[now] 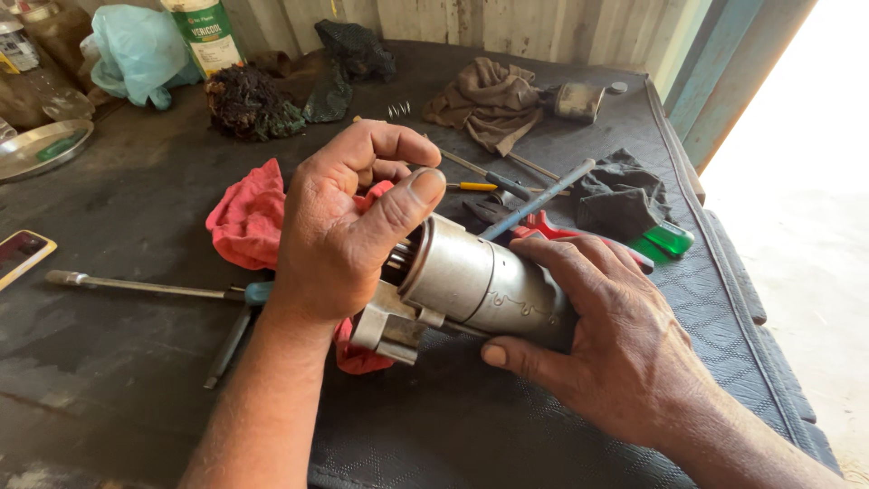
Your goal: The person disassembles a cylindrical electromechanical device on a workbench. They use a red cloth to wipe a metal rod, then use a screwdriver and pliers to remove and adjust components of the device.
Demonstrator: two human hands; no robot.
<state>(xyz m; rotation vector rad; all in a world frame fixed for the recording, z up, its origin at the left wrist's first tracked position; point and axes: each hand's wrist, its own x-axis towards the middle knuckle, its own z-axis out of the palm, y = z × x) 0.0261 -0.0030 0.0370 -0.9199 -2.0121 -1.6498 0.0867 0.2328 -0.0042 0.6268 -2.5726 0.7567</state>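
We hold the starter motor [484,285]: right hand [615,344] grips its body, left hand [348,226] fingers at the gear end. Housing still assembled; screwdrivers [507,181] idle on worktop [136,362].

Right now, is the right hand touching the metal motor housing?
Touching. The head view shows the right hand wrapped on the grey cylindrical motor housing, fingers over the top and thumb pressed along its lower edge, no gap.

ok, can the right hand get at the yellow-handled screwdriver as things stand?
Probably not right away: the right hand is wrapped around the metal motor housing, and the yellow-handled screwdriver lies beyond it, behind the left hand. It would need to let go first.
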